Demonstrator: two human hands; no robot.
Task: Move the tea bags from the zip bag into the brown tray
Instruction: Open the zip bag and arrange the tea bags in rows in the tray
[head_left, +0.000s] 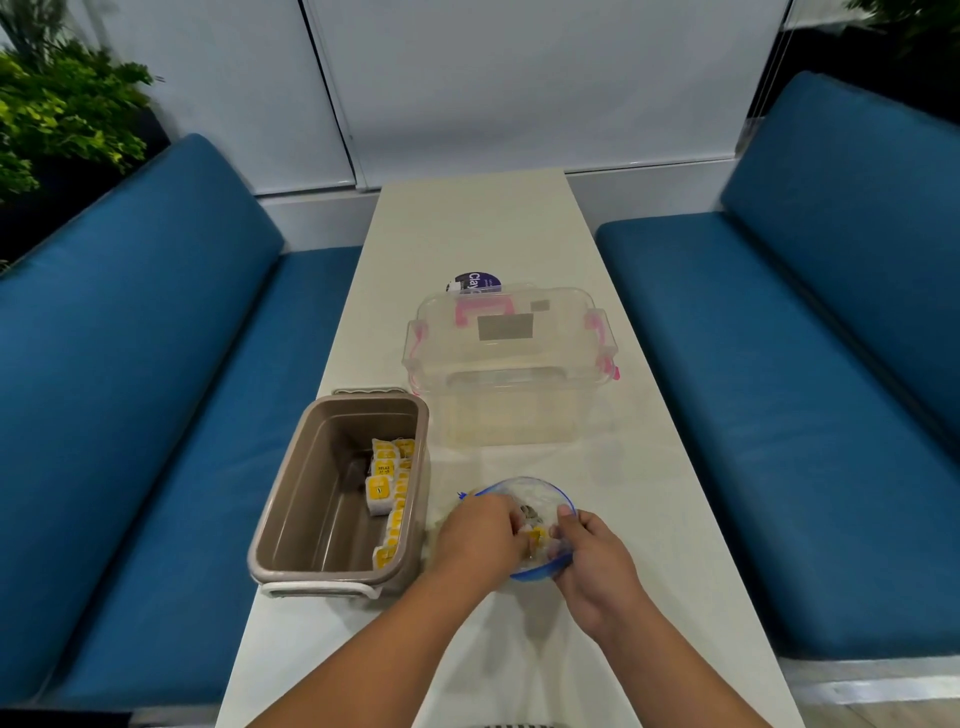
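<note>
Head view is showing the tabletop (498, 234), the brown tray (291, 488) lying at nine o'clock from the zip bag (530, 491). There the right grip (592, 564) is pinching the bag's rim, holding its mouth wide; the left grip (478, 540) is curling inside round a yellow tea bag (535, 535). Lifting it straight up, clear of the rim, is probably serving best.

zip bag (524, 499): clear glossy plastic | brown tray (311, 499): matt plastic | table (467, 234): smooth matt
</note>
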